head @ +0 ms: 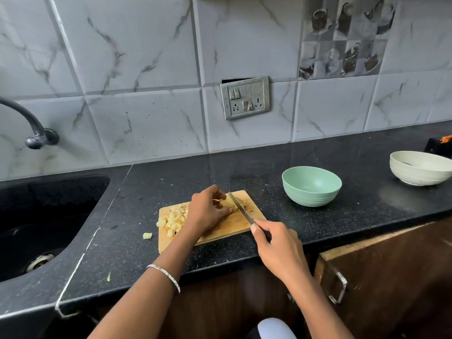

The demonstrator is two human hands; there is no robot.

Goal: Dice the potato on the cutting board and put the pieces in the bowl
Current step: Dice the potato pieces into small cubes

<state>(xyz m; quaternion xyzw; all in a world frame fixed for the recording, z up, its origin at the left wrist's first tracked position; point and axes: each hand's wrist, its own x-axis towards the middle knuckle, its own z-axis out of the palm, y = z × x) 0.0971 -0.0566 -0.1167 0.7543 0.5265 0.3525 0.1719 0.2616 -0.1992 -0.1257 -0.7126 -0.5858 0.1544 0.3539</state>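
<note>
A black speckled stone counter (293, 155) carries a pale wooden cutting board (227, 228). The left hand (205, 211) curls its fingers over the yellow potato chunk (228, 203) at the board's far end. The right hand (278, 248) grips the steel knife (241, 208), its blade just right of those fingertips (diced cubes (173, 220) lie left). The mint-green bowl (310, 196) stands apart, right.

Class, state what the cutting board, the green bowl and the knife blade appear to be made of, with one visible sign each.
Cutting board: likely wood or bamboo, matte; tan with grain lines. Green bowl: probably plastic or similar, matte; uniform colour, ridged base. Knife blade: metal, smooth; grey sheen.
</note>
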